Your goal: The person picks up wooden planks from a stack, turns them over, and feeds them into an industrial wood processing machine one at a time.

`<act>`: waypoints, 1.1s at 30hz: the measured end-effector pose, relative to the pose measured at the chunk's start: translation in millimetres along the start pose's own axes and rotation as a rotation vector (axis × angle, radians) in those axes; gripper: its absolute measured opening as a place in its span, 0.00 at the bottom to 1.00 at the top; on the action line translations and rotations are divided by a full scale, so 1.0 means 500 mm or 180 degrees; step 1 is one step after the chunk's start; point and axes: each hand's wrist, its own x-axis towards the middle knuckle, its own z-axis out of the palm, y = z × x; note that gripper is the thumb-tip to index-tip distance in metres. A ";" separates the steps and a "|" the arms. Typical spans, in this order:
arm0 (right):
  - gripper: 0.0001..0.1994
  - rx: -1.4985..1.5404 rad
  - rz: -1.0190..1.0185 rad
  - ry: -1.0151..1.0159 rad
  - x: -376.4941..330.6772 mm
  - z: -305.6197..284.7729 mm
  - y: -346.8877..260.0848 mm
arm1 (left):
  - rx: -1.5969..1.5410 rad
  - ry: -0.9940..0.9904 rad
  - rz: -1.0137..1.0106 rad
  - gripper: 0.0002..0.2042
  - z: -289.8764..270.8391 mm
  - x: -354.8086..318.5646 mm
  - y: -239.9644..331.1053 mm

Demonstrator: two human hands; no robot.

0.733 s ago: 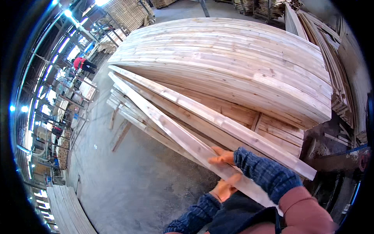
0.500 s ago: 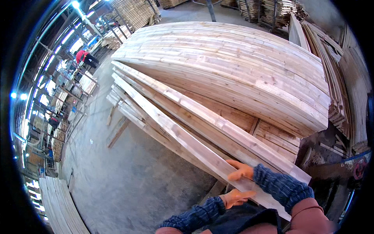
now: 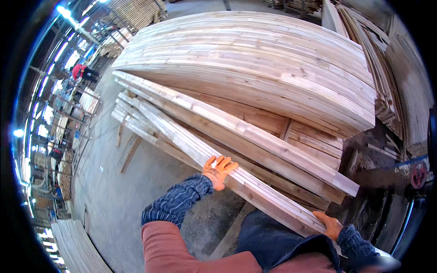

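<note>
your left hand [image 3: 219,171] spreads its fingers over the boards [image 3: 268,199]; your right hand [image 3: 332,225] curls at their near right part. grip firmness, you can't tell. they run near right to far left, beside the stack [image 3: 255,59].

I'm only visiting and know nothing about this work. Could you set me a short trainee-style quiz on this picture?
1. Multiple choice: where does the orange-gloved left hand touch the long, pale wooden boards?
A: at their farthest end
B: over their upper edges, partway along
C: nowhere

2. True or false: the distant person in a red top is on the picture's right side.

3. Fill in: of the boards' near and far ends, the orange-gloved right hand is closer to the ____ one.

Key:
1. B.
2. False; the distant person in a red top is on the left.
3. Near.
</note>
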 end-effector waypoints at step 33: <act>0.59 -0.2076 -0.0444 0.3614 -0.323 0.154 0.359 | 0.0184 0.1102 0.1238 0.46 -0.034 0.052 0.796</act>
